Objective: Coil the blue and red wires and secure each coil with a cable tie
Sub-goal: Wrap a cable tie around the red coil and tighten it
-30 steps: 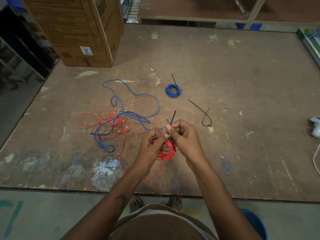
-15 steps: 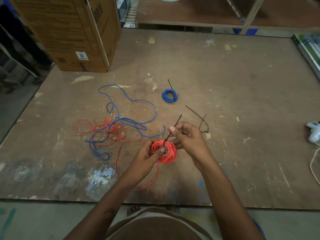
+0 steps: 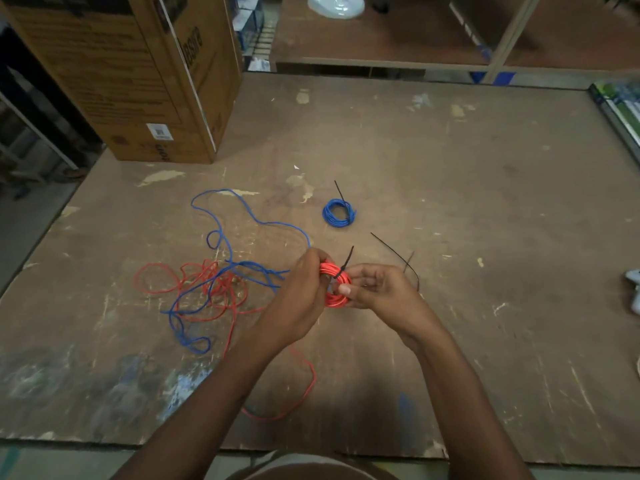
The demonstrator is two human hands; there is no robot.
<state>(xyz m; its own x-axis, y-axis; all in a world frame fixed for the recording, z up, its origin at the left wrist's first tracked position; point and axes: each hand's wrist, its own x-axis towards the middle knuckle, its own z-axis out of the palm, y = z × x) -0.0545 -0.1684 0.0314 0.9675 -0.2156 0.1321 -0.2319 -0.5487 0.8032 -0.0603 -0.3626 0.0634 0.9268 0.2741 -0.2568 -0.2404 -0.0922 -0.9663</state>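
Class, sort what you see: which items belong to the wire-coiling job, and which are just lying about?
Job: red coil with black tie, held by left hand and right hand; tied blue coil; loose wires; spare tie.

Lying about: cardboard box; white object.

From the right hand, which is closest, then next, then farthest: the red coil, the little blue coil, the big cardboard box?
1. Red coil: held in the right hand.
2. Blue coil: on the table just beyond.
3. Cardboard box: far back left corner.
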